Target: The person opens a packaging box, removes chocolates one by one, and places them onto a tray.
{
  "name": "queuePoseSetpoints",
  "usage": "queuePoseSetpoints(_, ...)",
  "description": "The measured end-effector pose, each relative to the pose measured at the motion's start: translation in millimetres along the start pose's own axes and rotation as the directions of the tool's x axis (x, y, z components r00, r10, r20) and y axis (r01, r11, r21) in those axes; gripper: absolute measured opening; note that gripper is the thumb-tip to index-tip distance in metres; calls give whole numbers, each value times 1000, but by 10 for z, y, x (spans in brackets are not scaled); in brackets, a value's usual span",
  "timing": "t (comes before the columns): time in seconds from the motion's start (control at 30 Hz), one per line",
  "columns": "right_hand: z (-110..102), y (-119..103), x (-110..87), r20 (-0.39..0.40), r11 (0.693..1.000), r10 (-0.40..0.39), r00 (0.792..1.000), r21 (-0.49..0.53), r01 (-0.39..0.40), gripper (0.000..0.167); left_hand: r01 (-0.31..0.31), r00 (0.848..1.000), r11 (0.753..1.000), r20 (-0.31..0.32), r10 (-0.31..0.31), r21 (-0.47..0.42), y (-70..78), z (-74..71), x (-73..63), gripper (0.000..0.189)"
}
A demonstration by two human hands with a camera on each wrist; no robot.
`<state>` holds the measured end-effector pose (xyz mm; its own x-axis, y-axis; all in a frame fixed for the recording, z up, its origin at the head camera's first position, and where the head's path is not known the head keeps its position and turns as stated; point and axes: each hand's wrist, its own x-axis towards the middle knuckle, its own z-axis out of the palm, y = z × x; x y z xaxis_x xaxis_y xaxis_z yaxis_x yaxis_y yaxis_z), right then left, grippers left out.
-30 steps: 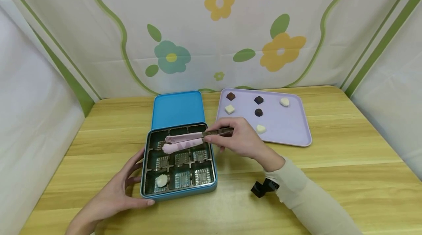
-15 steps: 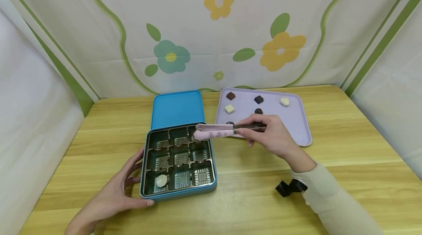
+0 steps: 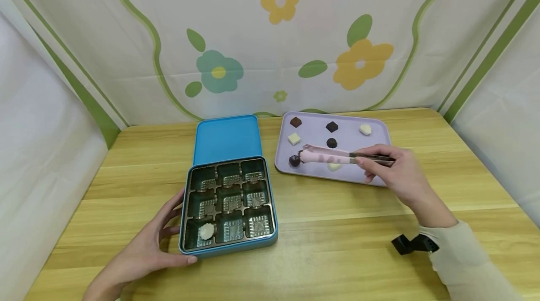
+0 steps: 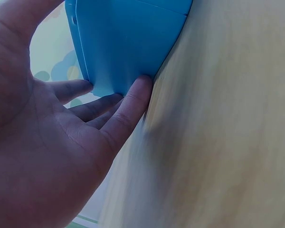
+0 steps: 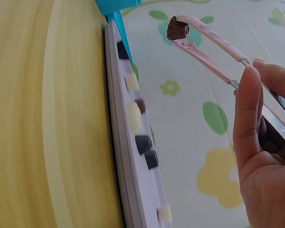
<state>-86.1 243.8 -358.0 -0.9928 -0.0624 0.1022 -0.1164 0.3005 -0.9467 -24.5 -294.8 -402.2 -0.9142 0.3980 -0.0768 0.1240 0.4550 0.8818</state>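
In the head view, my left hand (image 3: 147,240) rests against a blue tin (image 3: 270,241), thumb along its front edge and fingers at its left side. The left wrist view shows extended fingertips touching the tin's wall (image 4: 128,42). A dark plastic insert divides the tin into several compartments; a white scalloped chocolate (image 3: 206,231) lies in the front left one. My right hand (image 3: 405,174) pinches the metal handles of pink-tipped tongs (image 3: 329,155) over the lilac tray (image 3: 358,177). Between their tips sits a brown chocolate (image 5: 177,29), mostly hidden in the head view.
The tray bears several chocolates, among them a dark round one (image 3: 294,161) at the left, a white square (image 3: 294,139) and a dark one (image 3: 332,126) farther back. The blue lid (image 3: 228,139) lies behind the tin. A flowered cloth (image 3: 270,48) hangs at the table's back.
My right hand has moved right with the tongs, from above the tin to above the tray. The dark chocolate at the tray's left has come into view. My left hand has stayed put.
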Motion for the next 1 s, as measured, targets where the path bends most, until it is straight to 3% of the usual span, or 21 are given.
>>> queuePoseSetpoints(0.2,-275,110,-44,-97,994,34,995,-97,-44,18,-8,1000,1000,-1,8,2,-5,3,4,134)
queuePoseSetpoints(0.4,-520,259,-96,-191,984,102,976,-127,-127,22,5,1000,1000,4,-5,-1,9,4,5,133)
queuePoseSetpoints(0.67,-888,400,-132,-262,983,154,953,-61,-176,13,15,1000,1000,8,-15,0,3,7,7,132)
queuePoseSetpoints(0.83,-995,414,-150,-313,937,201,928,-216,-275,20,9,1000,1000,4,-9,9,4,-2,1,133)
queuePoseSetpoints(1.0,-952,430,-154,-320,903,142,936,-346,-256,39,10,1000,1000,6,-10,9,10,-8,3,133)
